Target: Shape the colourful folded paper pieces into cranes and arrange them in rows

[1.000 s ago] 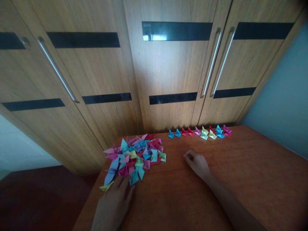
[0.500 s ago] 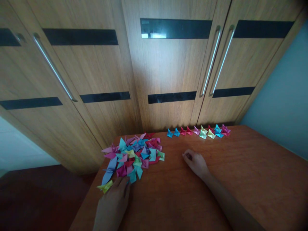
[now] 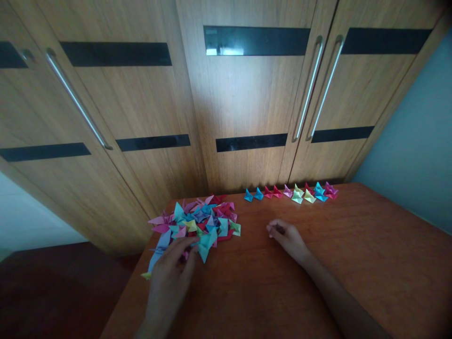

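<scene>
My left hand (image 3: 174,266) is at the near edge of a heap of colourful origami cranes (image 3: 192,226). Its thumb and fingers pinch a teal origami crane (image 3: 208,241), whose pointed folds stick out to the right of the fingertips. A yellow folded piece (image 3: 146,275) is mostly hidden behind this hand. My right hand (image 3: 287,238) rests on the table right of the heap, fingers curled in and thumb against them, with nothing visible in it. Beyond it, small folded paper pieces (image 3: 277,191) in blue, red, pink and yellow stand in a row.
The brown wooden table (image 3: 247,292) reaches back to a wooden wardrobe (image 3: 243,99) with long metal handles (image 3: 309,89) and dark strips. A pale blue wall (image 3: 416,141) rises on the right. Dark floor (image 3: 63,287) shows past the table's left edge.
My left hand has moved slightly up and right, and a teal origami crane is now lifted in its fingertips. The right hand and the row look unchanged.
</scene>
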`<state>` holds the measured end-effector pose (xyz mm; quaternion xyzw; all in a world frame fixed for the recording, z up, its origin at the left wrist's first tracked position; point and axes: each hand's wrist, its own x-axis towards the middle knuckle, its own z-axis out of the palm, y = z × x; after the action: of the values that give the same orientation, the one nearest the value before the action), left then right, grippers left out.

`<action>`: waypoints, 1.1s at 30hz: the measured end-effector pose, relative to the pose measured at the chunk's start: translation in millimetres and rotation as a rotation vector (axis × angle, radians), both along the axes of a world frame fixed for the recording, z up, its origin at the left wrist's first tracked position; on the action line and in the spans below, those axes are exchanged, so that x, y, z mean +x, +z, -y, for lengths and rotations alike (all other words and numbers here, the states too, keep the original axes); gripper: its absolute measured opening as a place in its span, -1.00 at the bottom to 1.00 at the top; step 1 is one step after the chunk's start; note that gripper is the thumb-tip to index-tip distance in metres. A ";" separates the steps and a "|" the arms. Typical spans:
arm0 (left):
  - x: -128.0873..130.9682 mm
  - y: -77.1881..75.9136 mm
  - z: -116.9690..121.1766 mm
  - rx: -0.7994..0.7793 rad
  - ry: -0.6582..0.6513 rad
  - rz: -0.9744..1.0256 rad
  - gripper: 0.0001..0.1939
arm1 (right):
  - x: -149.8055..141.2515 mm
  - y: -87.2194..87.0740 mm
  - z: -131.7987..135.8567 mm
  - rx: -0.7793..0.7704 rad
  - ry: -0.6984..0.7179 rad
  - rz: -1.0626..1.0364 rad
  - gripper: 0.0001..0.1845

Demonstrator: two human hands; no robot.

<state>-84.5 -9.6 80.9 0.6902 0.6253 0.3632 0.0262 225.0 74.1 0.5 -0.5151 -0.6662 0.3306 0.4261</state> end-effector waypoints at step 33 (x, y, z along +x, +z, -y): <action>92.8 -56.6 -37.1 -0.226 -0.300 0.555 -0.74 | 0.9 10.1 8.2 -0.017 0.163 0.019 -0.71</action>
<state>8.3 27.5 24.3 0.6419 0.5221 0.4579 0.3250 225.9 66.0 10.6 -0.4658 -0.7070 0.3651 0.3870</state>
